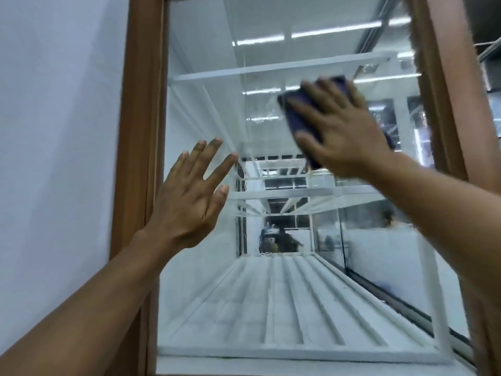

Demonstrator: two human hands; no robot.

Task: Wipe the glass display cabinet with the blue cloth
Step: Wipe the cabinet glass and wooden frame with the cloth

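Observation:
The glass display cabinet [206, 294] fills the view, a pane set in a brown wooden frame with white slatted shelves inside. My right hand [341, 131] lies flat on the upper right of the glass, pressing the dark blue cloth [298, 112] against it; the cloth shows around my fingers and below my thumb. My left hand [187, 196] is at the left side of the pane, fingers spread and holding nothing, near the left frame post. Small water droplets speckle the glass to the left of the cloth.
A brown frame post [135, 158] runs down the left, another [444, 77] down the right. A plain white wall [54, 131] lies left of the cabinet. The glass reflects ceiling strip lights and a room beyond.

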